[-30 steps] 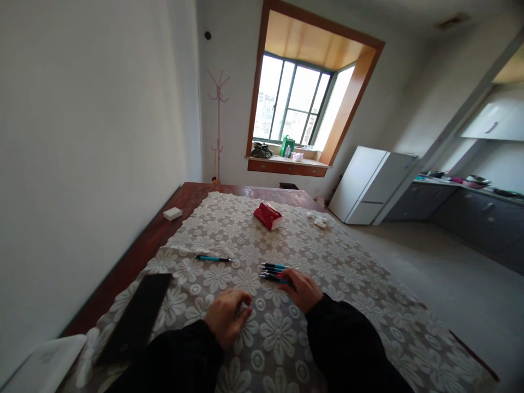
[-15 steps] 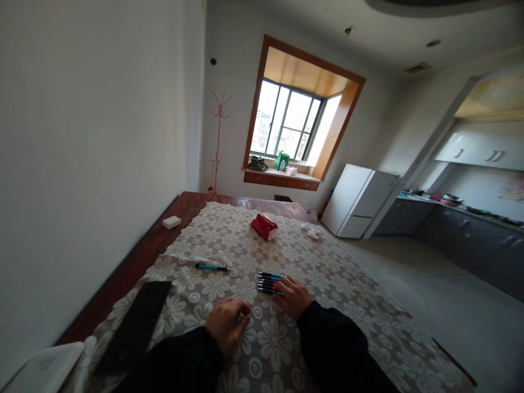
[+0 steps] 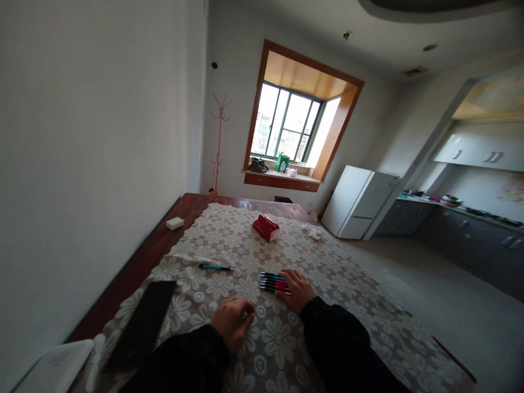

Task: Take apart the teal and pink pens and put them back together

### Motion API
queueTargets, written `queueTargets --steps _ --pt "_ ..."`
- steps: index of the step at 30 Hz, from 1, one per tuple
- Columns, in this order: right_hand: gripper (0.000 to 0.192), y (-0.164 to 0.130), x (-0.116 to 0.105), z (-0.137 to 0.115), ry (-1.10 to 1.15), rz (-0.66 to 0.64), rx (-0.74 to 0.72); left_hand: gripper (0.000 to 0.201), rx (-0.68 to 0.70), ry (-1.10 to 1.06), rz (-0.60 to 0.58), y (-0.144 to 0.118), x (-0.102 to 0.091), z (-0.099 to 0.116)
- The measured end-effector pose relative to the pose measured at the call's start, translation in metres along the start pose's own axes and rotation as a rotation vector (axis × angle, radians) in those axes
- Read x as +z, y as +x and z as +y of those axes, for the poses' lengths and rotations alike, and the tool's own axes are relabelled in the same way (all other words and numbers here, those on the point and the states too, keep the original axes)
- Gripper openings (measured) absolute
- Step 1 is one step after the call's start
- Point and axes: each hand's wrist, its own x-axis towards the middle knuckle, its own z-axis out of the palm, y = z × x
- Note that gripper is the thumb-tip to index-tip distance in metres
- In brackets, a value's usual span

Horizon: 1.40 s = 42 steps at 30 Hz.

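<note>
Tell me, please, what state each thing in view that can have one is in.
Lone pen: lying flat, apart from the others.
Row of pens: side by side, partly covered.
Right hand: fingers over the row of pens.
Left hand: loosely curled, apart from the pens.
Black slab: lying flat, surface dark.
Tablecloth: spread out.
Fridge: doors shut.
Upper cabinets: shut.

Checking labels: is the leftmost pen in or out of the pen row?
Out: the leftmost pen lies on the tablecloth, a gap between it and the pen row at the right hand.
</note>
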Motion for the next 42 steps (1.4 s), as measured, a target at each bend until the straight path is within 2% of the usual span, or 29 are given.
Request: queueTargets --steps 3,7,12,19,22,28,33,38,42 --pt "0.072 -0.001 -0.002 0.007 0.040 -0.056 0.017 0.015 0.001 0.012 0.002 0.000 0.001 -0.001" --pt "0.097 -0.009 0.002 0.024 0.090 -0.121 0.121 0.014 0.015 0.015 0.009 0.000 0.003 -0.003" --pt "0.110 -0.027 0.012 0.041 -0.002 -0.237 0.339 0.015 0.013 0.007 0.014 0.000 0.005 -0.007" --pt "0.100 -0.043 0.021 0.042 -0.043 -0.264 0.417 0.016 0.003 0.026 0.007 0.001 0.004 -0.004" --pt "0.101 -0.043 0.019 0.039 -0.048 -0.247 0.379 0.016 -0.005 0.038 -0.004 0.001 0.003 -0.004" --pt "0.087 -0.043 0.019 0.038 -0.025 -0.249 0.299 0.015 0.016 0.051 -0.015 0.002 0.005 -0.007" --pt "0.082 -0.043 0.016 0.041 0.017 -0.100 0.230 0.015 0.001 0.053 0.005 0.002 0.006 -0.007" --pt "0.043 -0.040 0.006 0.039 0.085 0.125 0.105 0.015 -0.011 0.063 0.001 0.001 0.006 -0.007" --pt "0.028 -0.037 0.002 0.036 0.102 0.147 0.094 0.013 -0.013 0.071 0.014 0.001 0.006 -0.004"
